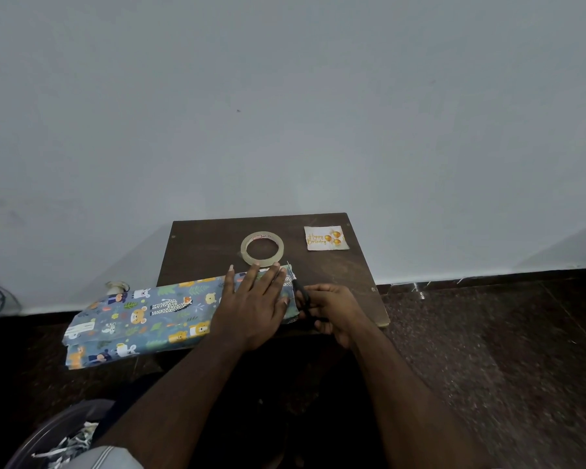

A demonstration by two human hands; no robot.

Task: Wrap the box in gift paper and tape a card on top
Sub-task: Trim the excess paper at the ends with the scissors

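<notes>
My left hand lies flat on the gift paper, fingers straight and spread, palm pressing the sheet down onto the small dark wooden table. Fingertips point away from me, toward the wall.

My right hand is just right of the left, fingers curled through the black handles of the scissors. The thin blades run forward from my knuckles along the right edge of the paper, tip ending level with my left fingertips. I cannot tell whether the blades are parted or closed.

The paper is blue with cartoon animals and leaves. It stretches from under my left palm far out to the left, past the table edge, where it overhangs the dark floor. Its near-left end looks folded in layers. Whether the box sits under it, I cannot tell; no box surface shows.

Just beyond my left fingertips: roll of clear tape, lying flat on the table, almost touching the far paper edge.

Beyond and to the right of my right hand, well apart from it: white "Happy Birthday" card with gold balloons, face up near the far right corner of the table.

Near my left elbow, low left: a round bin with paper scraps inside.
</notes>
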